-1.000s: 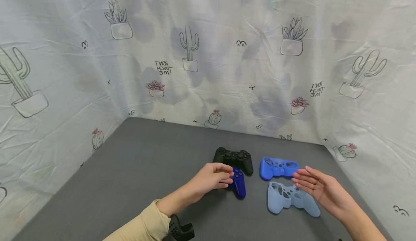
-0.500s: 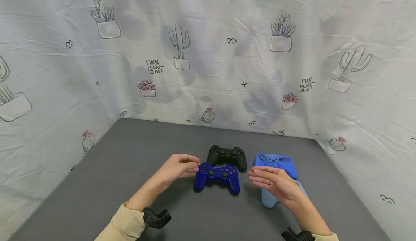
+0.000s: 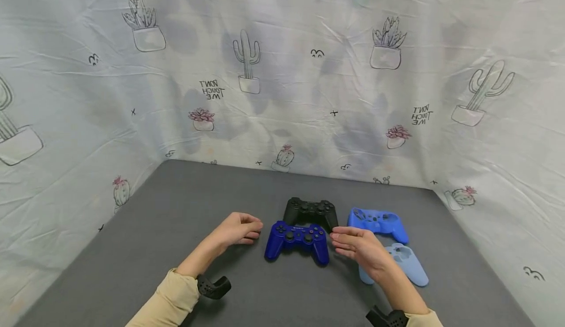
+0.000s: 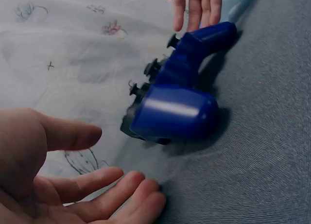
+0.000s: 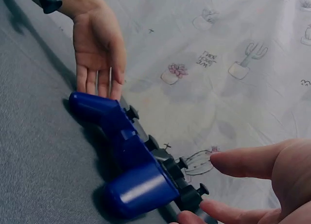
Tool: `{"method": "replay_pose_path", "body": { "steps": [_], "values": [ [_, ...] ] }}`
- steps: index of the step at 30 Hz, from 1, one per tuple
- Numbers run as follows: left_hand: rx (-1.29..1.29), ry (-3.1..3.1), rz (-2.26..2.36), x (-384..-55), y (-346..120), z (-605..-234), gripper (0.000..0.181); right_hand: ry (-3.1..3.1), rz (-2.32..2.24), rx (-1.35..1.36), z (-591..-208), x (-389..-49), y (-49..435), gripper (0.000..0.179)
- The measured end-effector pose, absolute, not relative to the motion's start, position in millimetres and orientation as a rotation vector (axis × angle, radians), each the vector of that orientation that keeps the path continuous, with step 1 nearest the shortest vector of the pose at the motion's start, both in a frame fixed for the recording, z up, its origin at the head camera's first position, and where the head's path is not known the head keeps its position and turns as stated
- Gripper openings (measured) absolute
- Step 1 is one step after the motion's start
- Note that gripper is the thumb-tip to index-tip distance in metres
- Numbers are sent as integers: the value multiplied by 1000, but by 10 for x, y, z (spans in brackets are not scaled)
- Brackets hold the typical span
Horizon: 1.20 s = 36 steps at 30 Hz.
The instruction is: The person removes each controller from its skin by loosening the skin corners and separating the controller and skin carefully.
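A blue game controller lies on the grey table between the two hands. Just behind it sits a black game controller, its front partly covered by the blue one. My left hand is held to the left of the blue controller, fingers apart from it and holding nothing; the left wrist view shows a gap between thumb and fingers. On the other side, my right hand hovers close to the right ends of both controllers, thumb and fingers parted. Whether its fingertips touch the black controller, I cannot tell.
Right of the controllers lie a bright blue silicone controller cover and a pale blue one, the latter partly hidden by the right hand. A printed curtain surrounds the grey table at the back and sides.
My right hand has moved left, from beside the covers to the controllers' right side. My left hand has drawn back left, uncovering the blue controller. The head view has shifted slightly.
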<state>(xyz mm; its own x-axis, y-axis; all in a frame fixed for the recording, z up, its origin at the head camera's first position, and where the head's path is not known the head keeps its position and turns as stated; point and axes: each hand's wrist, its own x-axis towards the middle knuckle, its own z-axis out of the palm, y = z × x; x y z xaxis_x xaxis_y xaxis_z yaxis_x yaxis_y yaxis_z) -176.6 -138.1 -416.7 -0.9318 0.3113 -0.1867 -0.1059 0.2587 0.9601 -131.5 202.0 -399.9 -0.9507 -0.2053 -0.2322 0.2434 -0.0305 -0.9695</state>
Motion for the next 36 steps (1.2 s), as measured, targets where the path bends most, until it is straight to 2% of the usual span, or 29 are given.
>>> {"method": "replay_pose_path", "body": {
  "steps": [8,23,36],
  "values": [
    [288,2047,1755,-1776,-1410,-4216,41,2020,-1978,11,-4083,-1337,1914,55],
    [313,1959,1761,-1688,-1322,-4248,39,1924,-1985,34,-4245,-1385,1881,51],
    [314,2001,1785,-1683,-1242,-4262,41,1932,-2003,84,-4239,-1392,1880,45]
  ]
}}
